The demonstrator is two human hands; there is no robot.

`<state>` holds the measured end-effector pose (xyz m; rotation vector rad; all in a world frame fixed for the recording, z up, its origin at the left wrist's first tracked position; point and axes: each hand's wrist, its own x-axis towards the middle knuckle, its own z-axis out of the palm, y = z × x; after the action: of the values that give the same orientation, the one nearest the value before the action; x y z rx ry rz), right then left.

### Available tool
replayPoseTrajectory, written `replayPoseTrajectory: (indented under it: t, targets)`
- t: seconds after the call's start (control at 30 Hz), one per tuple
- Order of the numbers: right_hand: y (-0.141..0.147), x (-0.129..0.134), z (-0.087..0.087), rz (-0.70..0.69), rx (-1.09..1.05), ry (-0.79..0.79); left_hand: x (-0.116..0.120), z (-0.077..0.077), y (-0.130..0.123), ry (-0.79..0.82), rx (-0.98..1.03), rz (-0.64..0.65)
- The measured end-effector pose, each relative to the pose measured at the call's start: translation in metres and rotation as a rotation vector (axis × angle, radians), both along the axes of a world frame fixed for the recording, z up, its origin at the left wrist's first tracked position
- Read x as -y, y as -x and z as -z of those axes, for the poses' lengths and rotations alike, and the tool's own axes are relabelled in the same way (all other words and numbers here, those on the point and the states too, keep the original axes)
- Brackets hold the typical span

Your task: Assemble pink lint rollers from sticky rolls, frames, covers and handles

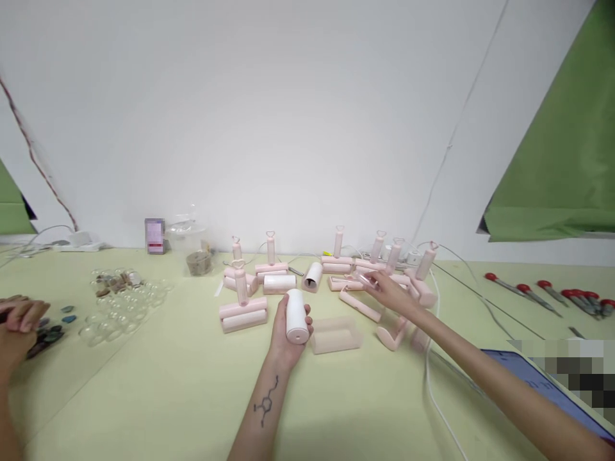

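My left hand (284, 325) is wrapped round a white lint roller refill (296, 312) with a pink end cap facing me. To the right, my right hand (388, 291) reaches over a cluster of pink parts, its fingers closed on a pale pink plastic piece (367, 280), somewhat blurred. Below it lie a pink roller handle (360, 305) and a curved pink cover (391, 335). A shallow translucent pink case (336, 336) rests just right of my left hand. An upright pink lint roller (243, 308) stands to the left. Two more white rolls, one on its side (280, 284) and one angled (312, 275), lie behind.
Several pink lint rollers (339, 250) stand along the wall. On the left are clear plastic domes (108, 320), a clear tub (189, 246) and another person's hands (22, 315). Red-handled tools (538, 298), a tablet (542, 384) and a white cable (432, 384) lie right.
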<state>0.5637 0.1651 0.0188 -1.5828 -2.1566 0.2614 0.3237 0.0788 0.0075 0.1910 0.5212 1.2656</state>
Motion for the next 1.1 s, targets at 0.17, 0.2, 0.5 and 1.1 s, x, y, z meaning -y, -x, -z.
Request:
replayPoseTrajectory:
  t: [0.17,0.2,0.5,1.1]
  targets:
    - [-0.015,-0.012,0.012,0.048,0.108,0.067,0.001,-0.002,-0.002,0.017,-0.015,0.017]
    - [-0.013,-0.012,0.012,0.037,0.118,0.059,0.001,-0.002,-0.002,0.019,-0.014,0.016]
    - [0.023,0.002,0.027,-0.142,0.045,0.046,0.007,-0.009,-0.009,0.012,0.018,-0.079]
    - [0.097,0.094,-0.006,-0.233,-0.770,0.317,0.019,0.005,-0.049,-0.096,-0.331,-0.239]
